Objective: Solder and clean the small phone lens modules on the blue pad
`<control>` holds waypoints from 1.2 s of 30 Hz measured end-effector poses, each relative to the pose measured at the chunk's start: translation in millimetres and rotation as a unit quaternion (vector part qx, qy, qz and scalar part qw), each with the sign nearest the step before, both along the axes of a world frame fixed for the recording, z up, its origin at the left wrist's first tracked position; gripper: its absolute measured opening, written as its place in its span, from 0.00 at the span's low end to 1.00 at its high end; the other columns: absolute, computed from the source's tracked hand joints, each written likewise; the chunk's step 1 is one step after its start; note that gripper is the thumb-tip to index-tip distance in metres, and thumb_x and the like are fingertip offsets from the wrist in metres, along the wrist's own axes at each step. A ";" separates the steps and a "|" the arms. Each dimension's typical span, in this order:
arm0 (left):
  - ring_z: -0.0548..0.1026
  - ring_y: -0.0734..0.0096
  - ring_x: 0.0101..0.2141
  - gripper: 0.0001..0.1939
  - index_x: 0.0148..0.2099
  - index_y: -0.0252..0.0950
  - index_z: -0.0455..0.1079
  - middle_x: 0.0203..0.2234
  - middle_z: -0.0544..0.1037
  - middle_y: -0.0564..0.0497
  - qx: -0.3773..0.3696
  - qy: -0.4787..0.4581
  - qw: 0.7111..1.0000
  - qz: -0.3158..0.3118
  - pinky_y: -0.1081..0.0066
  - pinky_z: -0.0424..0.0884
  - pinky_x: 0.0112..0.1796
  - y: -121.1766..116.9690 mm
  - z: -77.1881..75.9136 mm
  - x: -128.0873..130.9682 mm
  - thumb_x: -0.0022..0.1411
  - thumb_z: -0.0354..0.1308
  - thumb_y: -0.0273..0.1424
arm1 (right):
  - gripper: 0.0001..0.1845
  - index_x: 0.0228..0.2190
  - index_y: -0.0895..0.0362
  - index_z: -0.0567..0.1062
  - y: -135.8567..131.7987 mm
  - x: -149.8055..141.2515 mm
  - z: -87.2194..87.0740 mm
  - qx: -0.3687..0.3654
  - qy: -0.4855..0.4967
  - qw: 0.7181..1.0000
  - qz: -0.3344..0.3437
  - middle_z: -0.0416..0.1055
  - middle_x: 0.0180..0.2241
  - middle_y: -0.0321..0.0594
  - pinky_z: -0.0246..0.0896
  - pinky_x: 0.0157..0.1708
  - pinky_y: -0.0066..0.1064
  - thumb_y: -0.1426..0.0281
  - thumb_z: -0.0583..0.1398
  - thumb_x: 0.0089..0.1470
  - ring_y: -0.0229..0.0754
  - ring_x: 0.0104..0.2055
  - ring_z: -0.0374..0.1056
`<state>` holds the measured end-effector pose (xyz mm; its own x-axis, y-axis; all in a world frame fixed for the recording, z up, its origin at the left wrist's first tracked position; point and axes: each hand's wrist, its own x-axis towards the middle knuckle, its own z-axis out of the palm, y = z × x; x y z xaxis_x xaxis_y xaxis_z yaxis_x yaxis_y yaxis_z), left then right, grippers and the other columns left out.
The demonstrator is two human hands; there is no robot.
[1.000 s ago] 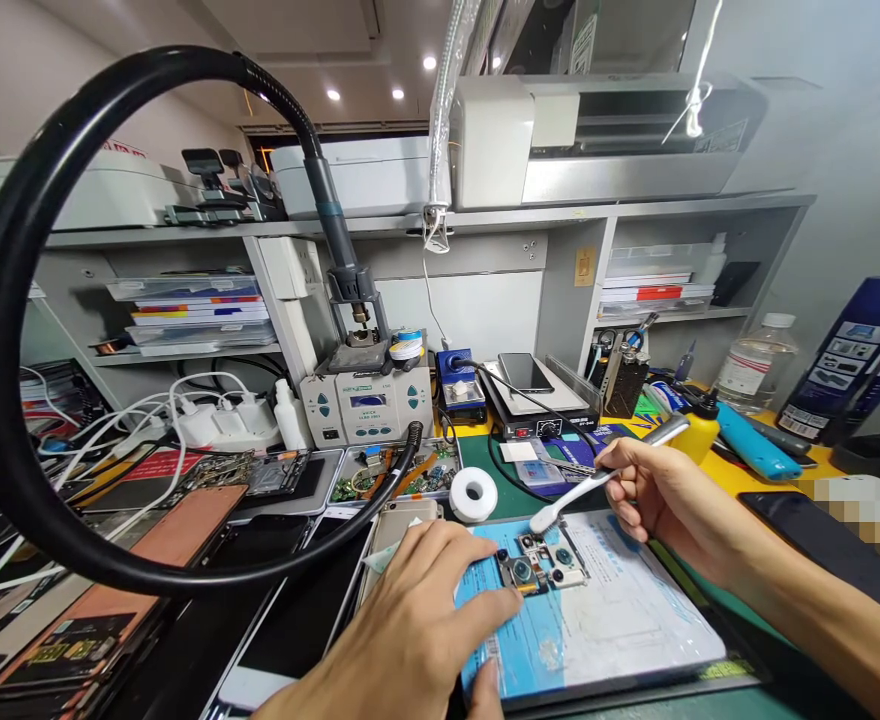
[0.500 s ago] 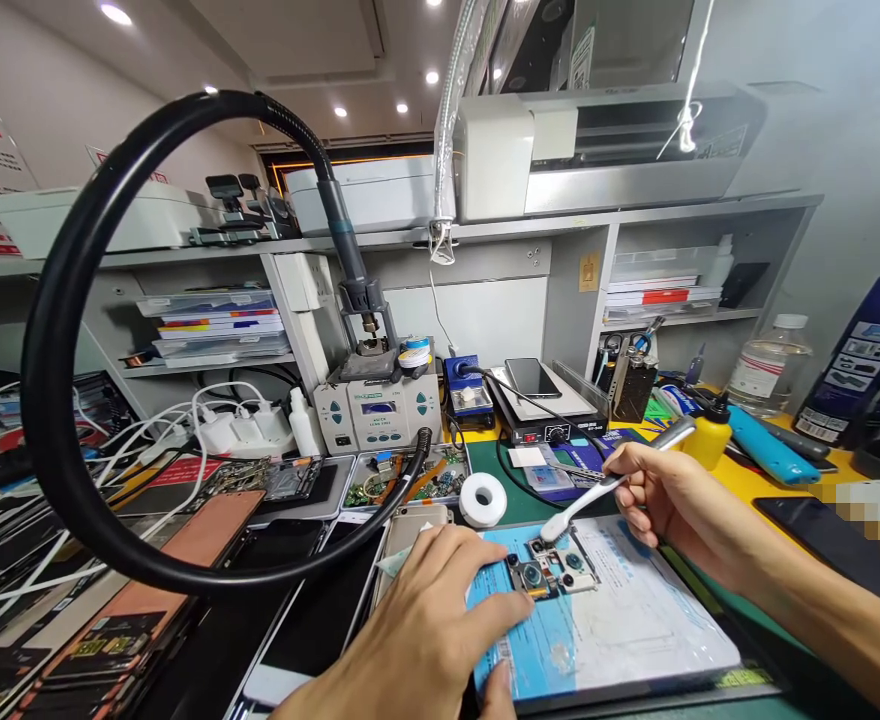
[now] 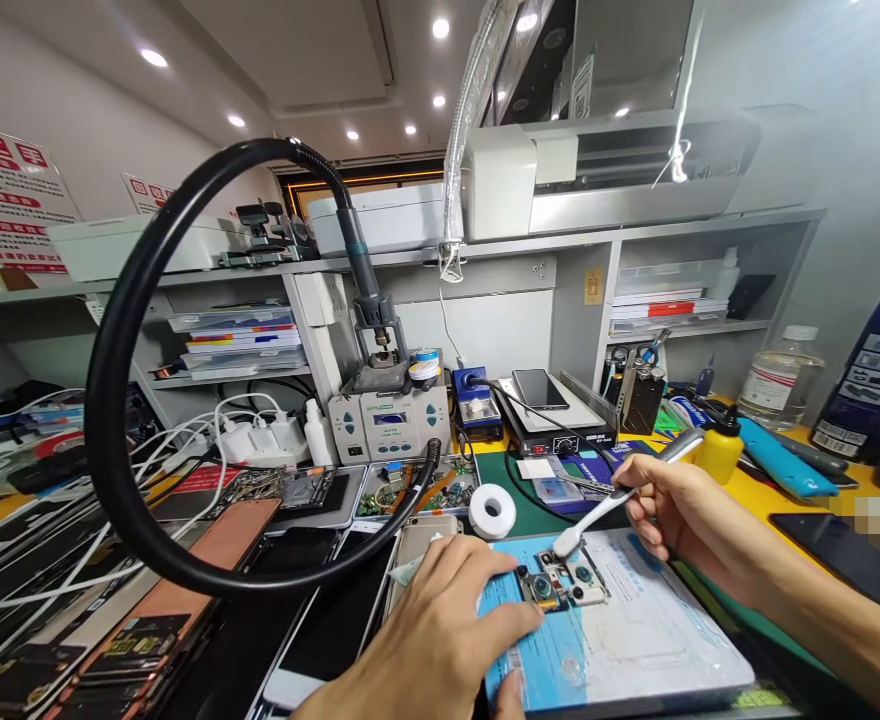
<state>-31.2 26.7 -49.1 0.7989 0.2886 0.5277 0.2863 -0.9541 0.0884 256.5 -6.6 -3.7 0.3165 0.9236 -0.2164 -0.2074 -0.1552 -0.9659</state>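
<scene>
A phone camera module (image 3: 583, 575) with several round lenses lies on a blue-and-white flat box (image 3: 635, 632). My left hand (image 3: 447, 625) rests over the box's left edge. Its index finger and thumb hold the module's left side, partly covering it. In my right hand (image 3: 661, 500) is a toothbrush (image 3: 597, 512) with a white head and a grey handle end. Its bristle end meets the module's upper edge; the bristles themselves are hidden.
A white tape roll (image 3: 492, 511) lies behind the box. Beyond it stand a hot-air station (image 3: 391, 425) with a looping black hose (image 3: 102, 400) and a parts tray (image 3: 380, 512). Phones (image 3: 335, 610) lie at left. A yellow bottle (image 3: 719, 450) stands at right.
The camera view has shifted, so the whole scene sits lower and farther right. The toothbrush head has moved slightly to the right along the module. My left hand keeps its hold.
</scene>
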 end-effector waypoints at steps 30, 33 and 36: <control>0.71 0.49 0.51 0.21 0.54 0.39 0.74 0.51 0.73 0.37 -0.051 0.022 0.998 -0.004 0.48 0.72 0.51 -13.7 24.8 -3.7 0.58 0.59 0.27 | 0.15 0.24 0.55 0.67 -4.3 -8.1 4.8 0.046 -0.016 0.998 0.051 0.65 0.17 0.32 0.55 0.13 0.23 0.60 0.67 0.43 0.33 0.14 0.59; 0.71 0.49 0.50 0.22 0.55 0.38 0.74 0.51 0.73 0.37 -0.057 0.026 0.998 -0.003 0.49 0.72 0.51 -14.0 25.2 -3.4 0.57 0.59 0.27 | 0.16 0.24 0.55 0.68 -4.6 -8.0 3.8 0.052 -0.034 0.996 0.057 0.65 0.16 0.32 0.55 0.13 0.23 0.60 0.67 0.43 0.33 0.15 0.60; 0.71 0.50 0.50 0.22 0.55 0.39 0.75 0.50 0.74 0.38 -0.065 0.025 0.998 -0.001 0.49 0.72 0.51 -14.7 26.4 -2.1 0.57 0.59 0.26 | 0.15 0.23 0.55 0.68 -4.9 -6.3 3.0 0.062 -0.039 0.996 0.056 0.65 0.15 0.31 0.55 0.13 0.23 0.60 0.67 0.43 0.33 0.15 0.59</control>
<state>-33.2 12.0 -22.7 0.8233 0.3509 0.4461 0.2920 -0.9359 0.1971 250.3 -11.5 -0.7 0.2218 0.9721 -0.0767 -0.1195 -0.0510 -0.9915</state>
